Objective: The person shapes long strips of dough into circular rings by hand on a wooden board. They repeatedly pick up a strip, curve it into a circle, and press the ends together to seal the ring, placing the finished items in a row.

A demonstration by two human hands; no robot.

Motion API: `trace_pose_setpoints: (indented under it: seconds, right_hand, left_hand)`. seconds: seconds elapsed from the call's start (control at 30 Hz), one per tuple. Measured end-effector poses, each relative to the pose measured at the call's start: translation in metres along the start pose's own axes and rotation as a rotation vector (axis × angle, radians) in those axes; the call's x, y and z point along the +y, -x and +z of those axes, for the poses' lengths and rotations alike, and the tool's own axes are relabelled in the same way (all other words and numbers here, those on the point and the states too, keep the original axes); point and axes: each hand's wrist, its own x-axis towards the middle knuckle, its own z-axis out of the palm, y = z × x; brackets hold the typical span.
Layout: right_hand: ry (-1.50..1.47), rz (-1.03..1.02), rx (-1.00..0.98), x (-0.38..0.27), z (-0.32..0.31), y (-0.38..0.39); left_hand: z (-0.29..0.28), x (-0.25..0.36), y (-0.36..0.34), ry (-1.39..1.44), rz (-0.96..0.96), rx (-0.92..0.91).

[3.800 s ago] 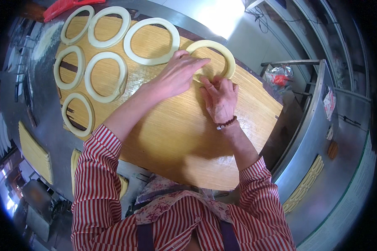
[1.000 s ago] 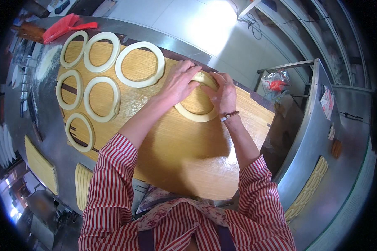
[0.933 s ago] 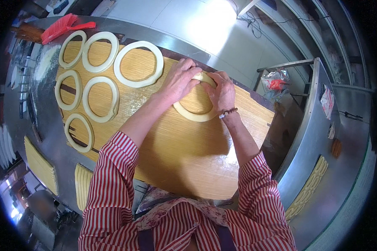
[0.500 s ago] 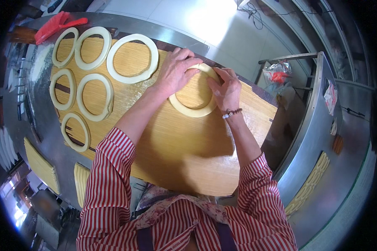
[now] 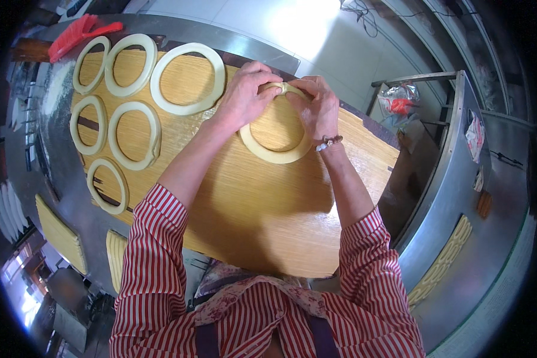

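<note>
A pale dough ring lies on the wooden board, with both hands at its far side. My left hand has thumb and fingers closed on the ring left of a small seam at the top. From the other side, my right hand, with a beaded bracelet at the wrist, pinches the dough just right of that seam. The fingers partly cover the ring's upper stretch. Left of my left hand sits a larger dough ring, and several more rings, such as one dough ring, fill the board's left part.
A red brush rests at the far left by scattered flour. Yellow dough slabs lie on the metal counter at left. At right, a metal table carries dough strips; a plastic bag is beside it.
My right hand has moved left and slightly away from me along the ring, closing in beside my left hand at the seam. The other rings stay in place.
</note>
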Motion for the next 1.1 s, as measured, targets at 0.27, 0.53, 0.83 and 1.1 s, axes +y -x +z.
trace_pose_setpoints:
  seconds: [0.27,0.53,0.83,1.1]
  right_hand:
    - [0.046,0.033,-0.114,0.006,-0.002,-0.013]
    - [0.068,-0.149,-0.091,0.016,0.011,-0.006]
    - [0.257,-0.312,-0.219,0.016,0.014,-0.022]
    - [0.165,-0.287,-0.147,0.007,0.027,-0.030]
  left_hand:
    - [0.002,0.004,-0.010,0.012,-0.115,-0.035]
    - [-0.002,0.007,0.011,-0.122,-0.061,0.089]
    - [0.002,0.004,0.064,-0.483,-0.092,0.220]
    - [-0.019,0.024,0.037,-0.599,0.009,0.267]
